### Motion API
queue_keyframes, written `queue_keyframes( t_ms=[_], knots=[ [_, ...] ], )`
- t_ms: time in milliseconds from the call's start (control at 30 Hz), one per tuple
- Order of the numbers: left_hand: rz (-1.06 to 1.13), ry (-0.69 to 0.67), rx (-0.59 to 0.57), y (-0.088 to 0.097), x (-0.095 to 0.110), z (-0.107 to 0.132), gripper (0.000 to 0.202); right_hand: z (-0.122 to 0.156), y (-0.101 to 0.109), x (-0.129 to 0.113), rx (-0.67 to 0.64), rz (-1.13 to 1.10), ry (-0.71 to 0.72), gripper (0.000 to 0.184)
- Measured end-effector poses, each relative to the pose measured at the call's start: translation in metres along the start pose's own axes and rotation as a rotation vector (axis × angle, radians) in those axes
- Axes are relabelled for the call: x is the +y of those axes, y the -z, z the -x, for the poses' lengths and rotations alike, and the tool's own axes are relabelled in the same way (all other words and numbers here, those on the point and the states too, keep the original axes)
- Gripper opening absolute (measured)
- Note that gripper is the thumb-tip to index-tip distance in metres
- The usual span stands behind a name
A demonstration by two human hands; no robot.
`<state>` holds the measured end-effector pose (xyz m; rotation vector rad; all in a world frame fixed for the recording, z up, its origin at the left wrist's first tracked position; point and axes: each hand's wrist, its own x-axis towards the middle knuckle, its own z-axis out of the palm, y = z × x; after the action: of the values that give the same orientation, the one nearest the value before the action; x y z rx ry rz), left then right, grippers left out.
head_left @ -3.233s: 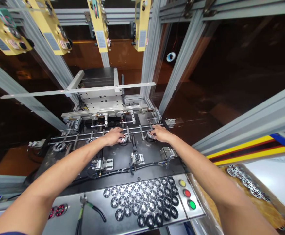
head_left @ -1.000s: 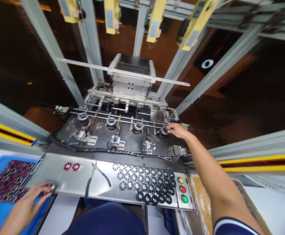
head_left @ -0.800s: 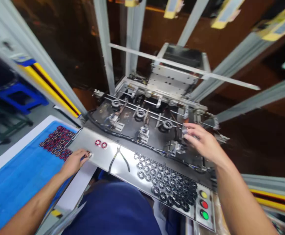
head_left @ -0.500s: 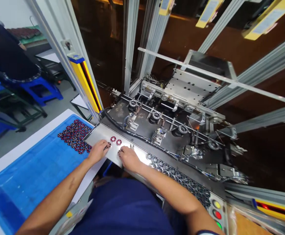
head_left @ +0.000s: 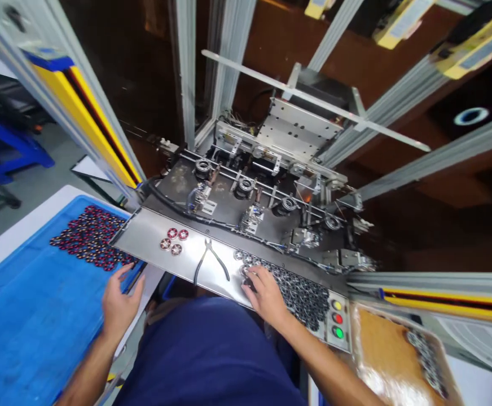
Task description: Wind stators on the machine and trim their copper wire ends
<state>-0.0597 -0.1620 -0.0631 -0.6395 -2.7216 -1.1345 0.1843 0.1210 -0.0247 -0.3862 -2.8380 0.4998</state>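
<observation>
Right hand (head_left: 267, 296) on flat-lying black discs (head_left: 305, 296), grip unclear; left hand (head_left: 119, 301) seemingly open at blue tray (head_left: 26, 316) edge.

Pliers (head_left: 207, 246) on steel shelf (head_left: 144, 242); three buttons (head_left: 337, 318); perhaps rings (head_left: 426, 349) in carton (head_left: 373, 338).

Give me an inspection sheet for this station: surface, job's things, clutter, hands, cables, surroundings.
Surface: steel shelf in front of the black fixture plate.
Job's things: rows of black discs on the shelf's right; four red-wound discs on its left; red-wound pile in the blue tray.
Clutter: pliers lying on the shelf.
Hands: right hand palm down on the black discs, grip hidden; left hand open at the tray's rim.
Cables: black cable along the plate's front edge.
Surroundings: aluminium frame post, yellow light curtain, three push buttons, carton holding discs.
</observation>
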Motion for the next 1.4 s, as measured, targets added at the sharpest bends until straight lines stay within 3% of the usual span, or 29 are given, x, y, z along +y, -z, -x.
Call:
queue_keyframes(
  t_ms=[100,267,400,600,733,833,933,1000,1100,1200,1300,1400],
  knots=[
    [0.014,0.012,0.007,0.008,0.015,-0.003,0.049,0.026,-0.005,0.004,0.008,0.035,-0.061,0.022],
    [0.043,-0.047,-0.015,0.012,0.047,-0.025,0.051,0.031,-0.029,-0.007,0.041,0.094,-0.191,0.015],
    [0.117,-0.084,-0.028,0.014,0.058,-0.029,0.049,0.024,-0.040,-0.012,-0.017,0.068,-0.108,0.013],
    [0.247,-0.068,-0.144,0.018,0.067,-0.019,0.038,0.005,-0.042,-0.010,-0.107,0.026,-0.007,0.018],
    [0.363,0.027,-0.338,0.016,0.083,-0.019,0.033,-0.008,-0.035,-0.008,-0.098,-0.055,0.095,0.010],
    [0.513,0.145,-0.591,0.009,0.109,-0.023,0.035,-0.027,-0.015,-0.016,0.002,-0.154,0.169,0.007],
    [0.745,0.250,-0.849,0.005,0.142,-0.029,0.045,-0.057,0.017,-0.041,0.170,-0.295,0.248,0.025],
    [0.904,0.294,-0.938,0.007,0.162,-0.032,0.058,-0.077,0.038,-0.062,0.267,-0.391,0.306,0.036],
    [1.067,0.326,-0.921,0.018,0.181,-0.033,0.067,-0.099,0.062,-0.089,0.384,-0.553,0.375,0.045],
    [1.204,0.372,-0.848,0.029,0.185,-0.032,0.058,-0.110,0.072,-0.101,0.448,-0.699,0.431,0.050],
    [1.309,0.373,-0.731,0.033,0.184,-0.029,0.046,-0.113,0.074,-0.100,0.474,-0.675,0.457,0.054],
    [1.262,0.279,-0.592,0.032,0.184,-0.027,0.033,-0.113,0.077,-0.097,0.506,-0.574,0.447,0.051]
  ],
)
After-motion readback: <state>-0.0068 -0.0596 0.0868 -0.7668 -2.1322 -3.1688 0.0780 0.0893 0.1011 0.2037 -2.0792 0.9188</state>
